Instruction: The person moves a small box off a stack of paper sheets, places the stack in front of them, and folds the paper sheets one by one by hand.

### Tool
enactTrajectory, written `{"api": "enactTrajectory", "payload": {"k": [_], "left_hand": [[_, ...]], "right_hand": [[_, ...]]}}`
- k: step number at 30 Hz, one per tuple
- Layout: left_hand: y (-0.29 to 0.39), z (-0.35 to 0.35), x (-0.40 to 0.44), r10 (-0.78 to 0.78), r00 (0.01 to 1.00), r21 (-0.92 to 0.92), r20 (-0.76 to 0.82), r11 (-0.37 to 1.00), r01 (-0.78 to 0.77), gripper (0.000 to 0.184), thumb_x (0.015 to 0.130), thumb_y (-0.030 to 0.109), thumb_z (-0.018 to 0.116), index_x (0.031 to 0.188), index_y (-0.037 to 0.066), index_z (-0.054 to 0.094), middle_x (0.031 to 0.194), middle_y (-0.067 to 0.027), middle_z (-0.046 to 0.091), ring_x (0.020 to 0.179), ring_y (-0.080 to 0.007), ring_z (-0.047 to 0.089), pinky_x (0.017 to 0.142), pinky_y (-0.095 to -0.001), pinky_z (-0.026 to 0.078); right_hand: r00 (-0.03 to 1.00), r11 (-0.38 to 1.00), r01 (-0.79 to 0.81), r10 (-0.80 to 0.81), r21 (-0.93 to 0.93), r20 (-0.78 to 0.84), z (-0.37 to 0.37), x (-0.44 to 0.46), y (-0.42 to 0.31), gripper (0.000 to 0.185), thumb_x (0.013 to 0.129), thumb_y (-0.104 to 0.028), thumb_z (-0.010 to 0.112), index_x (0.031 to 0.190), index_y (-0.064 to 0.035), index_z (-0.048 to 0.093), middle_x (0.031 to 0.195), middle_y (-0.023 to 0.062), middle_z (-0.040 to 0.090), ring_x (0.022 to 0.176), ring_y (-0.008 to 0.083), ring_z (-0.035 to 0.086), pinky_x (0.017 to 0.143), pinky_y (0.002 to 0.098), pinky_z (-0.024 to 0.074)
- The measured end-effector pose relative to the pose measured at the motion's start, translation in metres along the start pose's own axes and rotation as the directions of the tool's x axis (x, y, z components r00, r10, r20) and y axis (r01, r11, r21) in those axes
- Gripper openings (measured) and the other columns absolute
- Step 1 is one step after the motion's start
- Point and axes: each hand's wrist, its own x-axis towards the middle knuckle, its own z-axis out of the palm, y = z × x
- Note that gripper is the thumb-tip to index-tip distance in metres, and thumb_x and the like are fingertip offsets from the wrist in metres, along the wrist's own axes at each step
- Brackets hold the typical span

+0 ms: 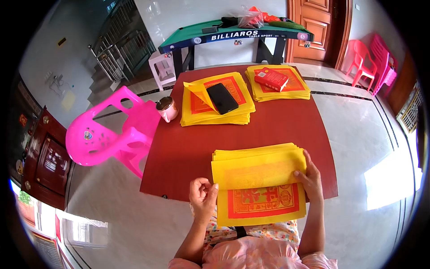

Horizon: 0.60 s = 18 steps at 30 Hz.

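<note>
A stack of yellow paper sheets (260, 166) lies at the near edge of the red-brown table (286, 123). Its top sheet is folded over, and below the fold a red and gold printed panel (264, 199) shows, hanging past the table edge. My left hand (204, 197) pinches the folded sheet's left corner between thumb and fingers. At the right side, my right hand (310, 177) grips the yellow paper, thumb on top and fingers behind it.
Farther back are two yellow paper stacks, one under a black phone (222, 98), the other under a red box (271, 79). A pink mug (167, 110) stands beside a pink chair (107, 130). Behind is a billiards table (237, 36).
</note>
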Motion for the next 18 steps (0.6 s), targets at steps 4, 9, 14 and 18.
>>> {"api": "enactTrajectory", "payload": {"k": [4, 9, 14, 18], "left_hand": [[-0.012, 0.002, -0.001, -0.028, 0.999, -0.063, 0.016, 0.998, 0.029, 0.016, 0.086, -0.003, 0.062, 0.093, 0.002, 0.048, 0.087, -0.0012, 0.048, 0.073, -0.0038, 0.045, 0.064, -0.0187, 0.04], [-0.012, 0.005, 0.0, -0.074, 0.997, -0.048, 0.038, 0.996, 0.076, 0.01, 0.088, -0.001, 0.062, 0.085, 0.0, 0.052, 0.081, 0.0003, 0.049, 0.068, -0.002, 0.045, 0.059, -0.0172, 0.039], [-0.024, 0.001, 0.002, -0.069, 0.994, 0.015, 0.086, 0.998, 0.068, 0.01, 0.086, -0.002, 0.063, 0.086, 0.001, 0.053, 0.081, 0.0014, 0.05, 0.07, -0.0024, 0.046, 0.061, -0.0178, 0.04], [-0.025, 0.001, 0.003, -0.044, 0.995, 0.083, 0.095, 0.996, 0.036, 0.01, 0.086, -0.002, 0.063, 0.084, 0.001, 0.053, 0.081, 0.0013, 0.049, 0.069, -0.0025, 0.046, 0.061, -0.0179, 0.04]], "right_hand": [[0.995, 0.993, -0.092, 0.094, -0.078, 0.024, -0.01, 0.001, 0.006, 0.034, 0.083, -0.005, 0.07, 0.117, -0.0039, 0.065, 0.107, 0.005, 0.067, 0.094, 0.0109, 0.061, 0.085, 0.0274, 0.0502], [0.996, 0.993, -0.088, 0.09, -0.079, 0.027, -0.008, -0.002, -0.001, 0.027, 0.082, -0.004, 0.07, 0.109, -0.0024, 0.068, 0.1, 0.0045, 0.068, 0.089, 0.0112, 0.062, 0.082, 0.0271, 0.0507], [0.993, 0.997, -0.059, 0.063, -0.041, 0.1, -0.007, -0.005, -0.003, 0.028, 0.079, 0.0, 0.071, 0.107, -0.0017, 0.069, 0.097, 0.005, 0.068, 0.089, 0.0123, 0.063, 0.082, 0.0285, 0.052], [0.987, 0.995, -0.099, 0.1, -0.014, 0.126, -0.008, -0.007, -0.004, 0.031, 0.076, 0.003, 0.072, 0.106, -0.0014, 0.069, 0.097, 0.0057, 0.068, 0.088, 0.013, 0.064, 0.081, 0.0289, 0.0532]]}}
